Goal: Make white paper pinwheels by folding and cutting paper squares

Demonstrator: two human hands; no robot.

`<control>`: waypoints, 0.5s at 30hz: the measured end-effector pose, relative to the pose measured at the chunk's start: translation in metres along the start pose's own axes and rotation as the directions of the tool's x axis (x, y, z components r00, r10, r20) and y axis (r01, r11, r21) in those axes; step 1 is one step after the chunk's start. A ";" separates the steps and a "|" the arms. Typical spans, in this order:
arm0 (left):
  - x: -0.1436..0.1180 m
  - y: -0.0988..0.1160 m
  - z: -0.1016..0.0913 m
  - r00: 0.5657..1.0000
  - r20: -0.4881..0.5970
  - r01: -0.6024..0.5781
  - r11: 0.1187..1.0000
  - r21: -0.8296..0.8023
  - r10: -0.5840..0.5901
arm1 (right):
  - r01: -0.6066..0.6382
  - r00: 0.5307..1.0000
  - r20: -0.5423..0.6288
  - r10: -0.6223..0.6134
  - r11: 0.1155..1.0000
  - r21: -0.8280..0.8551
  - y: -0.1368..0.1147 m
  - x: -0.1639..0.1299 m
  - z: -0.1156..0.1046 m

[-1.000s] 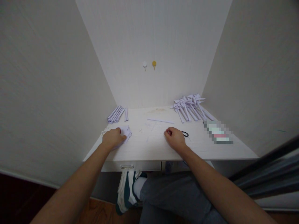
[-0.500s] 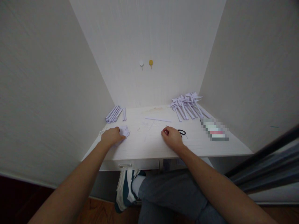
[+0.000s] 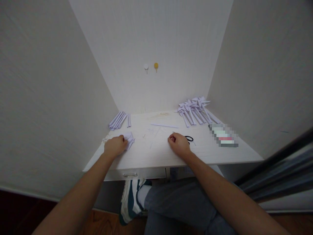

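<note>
On the left of the white desktop, my left hand (image 3: 116,145) is closed, thumb and forefinger pinched at the near edge of some pale lilac folded paper (image 3: 129,138). The hand covers part of this paper, so its full shape is hidden. My right hand (image 3: 179,145) rests on the desk right of the middle, with its fingers curled together. Whatever those fingers hold, if anything, cannot be made out. Partly behind that hand lies a pair of scissors (image 3: 189,138), only the black handle loops clearly showing.
Rolled paper tubes (image 3: 118,120) lie at the back left. Several paper pinwheels (image 3: 194,109) on paper sticks are piled at the back right. A blurred-out phone-like object (image 3: 223,135) lies at the right. A thin paper strip (image 3: 164,125) and scraps lie mid-desk. Walls enclose three sides.
The thumb and forefinger of my left hand have come together at the paper and drawn slightly left. My right hand has stayed nearly still; the view has shifted slightly.
</note>
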State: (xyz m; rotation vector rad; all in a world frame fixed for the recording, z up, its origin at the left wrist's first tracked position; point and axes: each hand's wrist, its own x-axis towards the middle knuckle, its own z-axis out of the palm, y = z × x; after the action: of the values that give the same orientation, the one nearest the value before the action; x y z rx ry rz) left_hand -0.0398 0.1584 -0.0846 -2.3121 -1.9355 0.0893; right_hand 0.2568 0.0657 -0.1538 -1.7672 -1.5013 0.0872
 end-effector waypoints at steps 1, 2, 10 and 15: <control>0.000 -0.002 0.001 1.000 0.001 0.005 1.000 -0.007 -0.005 | 0.000 1.000 0.001 0.000 1.000 0.007 0.000 0.000 0.000; 0.001 -0.004 0.001 1.000 0.002 0.009 1.000 -0.016 -0.009 | 0.000 1.000 0.002 0.000 1.000 0.014 0.000 0.000 0.000; -0.006 -0.021 -0.016 0.989 -0.132 0.062 0.995 -0.078 -0.072 | -0.024 1.000 -0.009 0.026 0.990 0.137 -0.003 -0.001 -0.003; -0.045 0.016 -0.024 0.840 -0.542 -0.143 0.959 -0.245 -0.013 | -0.056 0.998 0.038 0.046 0.939 0.340 -0.021 -0.005 -0.008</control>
State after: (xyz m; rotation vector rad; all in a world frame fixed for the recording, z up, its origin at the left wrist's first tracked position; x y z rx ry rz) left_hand -0.0289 0.1103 -0.0648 -2.2207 -1.6497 -0.7943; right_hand 0.2424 0.0570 -0.1378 -1.5290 -1.3659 0.3792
